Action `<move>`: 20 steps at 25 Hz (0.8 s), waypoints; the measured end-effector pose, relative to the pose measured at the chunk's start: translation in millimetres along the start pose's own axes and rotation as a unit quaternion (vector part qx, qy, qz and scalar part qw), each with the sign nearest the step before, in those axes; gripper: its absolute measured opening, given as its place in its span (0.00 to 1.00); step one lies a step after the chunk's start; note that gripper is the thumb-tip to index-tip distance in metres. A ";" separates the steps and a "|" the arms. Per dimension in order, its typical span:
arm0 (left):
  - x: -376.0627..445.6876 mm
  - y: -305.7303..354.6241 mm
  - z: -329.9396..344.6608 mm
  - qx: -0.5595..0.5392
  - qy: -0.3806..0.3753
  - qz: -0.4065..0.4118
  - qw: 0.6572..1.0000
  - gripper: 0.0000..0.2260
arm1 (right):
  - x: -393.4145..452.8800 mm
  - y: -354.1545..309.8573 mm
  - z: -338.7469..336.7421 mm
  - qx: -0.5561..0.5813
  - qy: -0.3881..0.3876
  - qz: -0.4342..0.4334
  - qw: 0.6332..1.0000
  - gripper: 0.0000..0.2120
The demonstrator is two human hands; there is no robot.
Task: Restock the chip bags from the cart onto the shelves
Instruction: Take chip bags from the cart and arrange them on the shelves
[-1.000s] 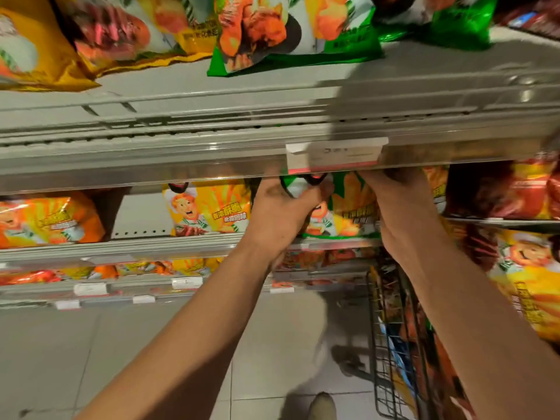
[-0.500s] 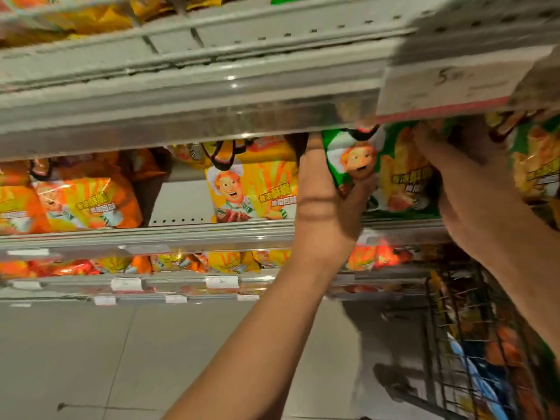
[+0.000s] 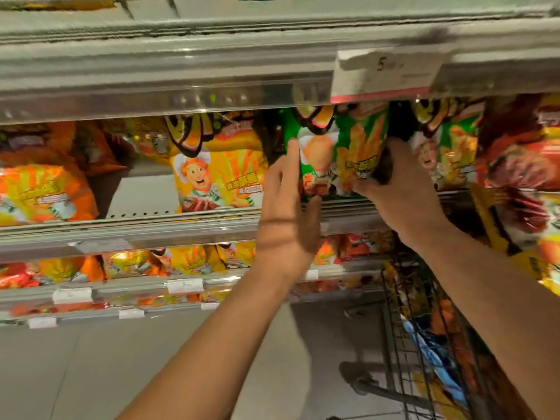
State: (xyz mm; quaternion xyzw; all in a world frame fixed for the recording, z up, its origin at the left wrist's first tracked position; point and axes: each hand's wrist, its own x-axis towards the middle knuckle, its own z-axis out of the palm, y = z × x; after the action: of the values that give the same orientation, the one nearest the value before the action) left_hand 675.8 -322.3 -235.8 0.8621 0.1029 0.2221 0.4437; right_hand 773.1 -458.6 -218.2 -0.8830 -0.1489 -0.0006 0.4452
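The grey metal shelving point(image 3: 212, 86) filled most of the view, its tiers stacked one under another with clear plastic price rails along the front edges. On the middle tier stood rows of chip bags: an orange foil bag point(image 3: 42, 192) at far left, a yellow foil bag printed with a cartoon chef point(image 3: 218, 177) near the centre, and red bags point(image 3: 521, 159) at far right. A wire shopping cart point(image 3: 430, 344) stood on the pale tiled floor point(image 3: 60, 374) at lower right, with more bags inside it, blurred. A white price label with a red lower edge point(image 3: 385, 74) hung on the rail above. The green foil chip bag with a cartoon chef point(image 3: 339, 153) stood upright on the middle tier, between the yellow bag and another green bag point(image 3: 451, 153). The right hand point(image 3: 400, 189) grasped its lower right side, fingers curled round it. The left hand point(image 3: 288, 207) lay released, straight fingers touching the bag's left edge.
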 end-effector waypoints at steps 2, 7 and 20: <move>-3.1 0.1 -2.0 0.001 -0.052 -0.019 0.998 0.35 | 2.8 -0.3 2.7 -0.059 -0.024 0.008 0.998 0.29; -12.7 1.0 1.6 -0.014 -0.017 -0.036 0.999 0.38 | -11.0 -14.0 -6.1 0.030 0.035 -0.068 0.997 0.41; -13.9 69.1 -16.0 0.255 -0.207 -0.102 0.939 0.41 | -69.0 -59.6 -79.9 -0.046 -0.067 -0.002 0.997 0.41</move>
State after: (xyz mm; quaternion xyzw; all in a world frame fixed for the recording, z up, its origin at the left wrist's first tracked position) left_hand 654.6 -356.5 -175.7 0.9582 0.1490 -0.0416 0.2408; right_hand 701.9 -506.3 -132.4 -0.9003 -0.1795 0.0509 0.3932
